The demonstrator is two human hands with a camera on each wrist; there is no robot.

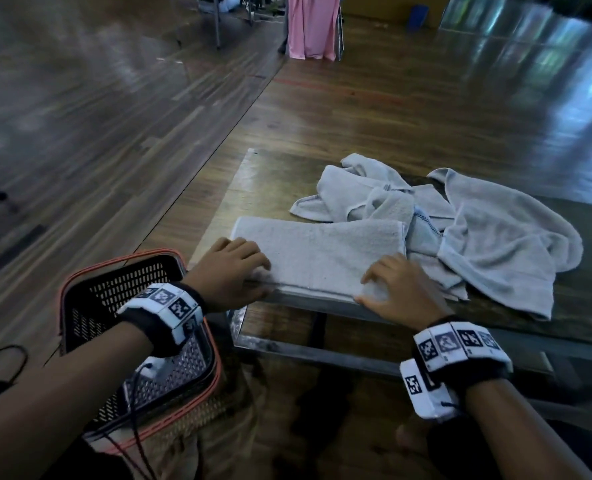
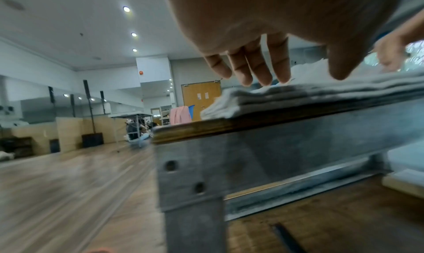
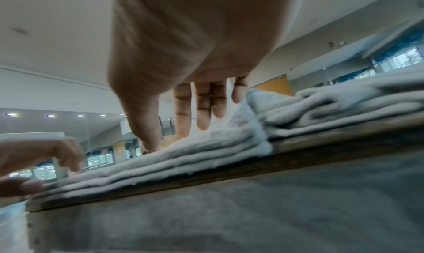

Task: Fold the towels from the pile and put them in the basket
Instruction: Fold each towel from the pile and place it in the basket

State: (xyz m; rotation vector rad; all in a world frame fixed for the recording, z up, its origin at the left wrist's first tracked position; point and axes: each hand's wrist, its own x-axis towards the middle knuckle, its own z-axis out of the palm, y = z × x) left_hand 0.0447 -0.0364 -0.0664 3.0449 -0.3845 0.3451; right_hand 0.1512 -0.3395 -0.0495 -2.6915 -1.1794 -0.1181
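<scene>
While both hands rest on it, the folded towel (image 1: 319,252) lies in the lower middle of the head view, flush with the near edge of the table (image 1: 277,174), stacked in several layers as the wrist views show. The left hand (image 1: 230,271) sits on its left end with fingers nearly straight on top and the thumb down at the table's edge; whether the thumb has got under the layers I cannot tell. The right hand (image 1: 396,289) presses the right end, fingers relaxed and spread on the cloth, holding nothing. Behind and to the right, the pile (image 1: 461,223) of crumpled towels touches the folded one, and one of them passes under its right end. The basket (image 1: 135,341) stands at lower left, below table height and just beside the table corner, with no towel visible in it. Judging from this, the lift and carry to the basket comes next, and that is where trouble lies: a grip that catches only the top layers would let the lower ones sag open in the air; the towel tucked beneath could be dragged along and off the table; and a drop from the table edge into the lower basket could land the fold crooked or undone.
</scene>
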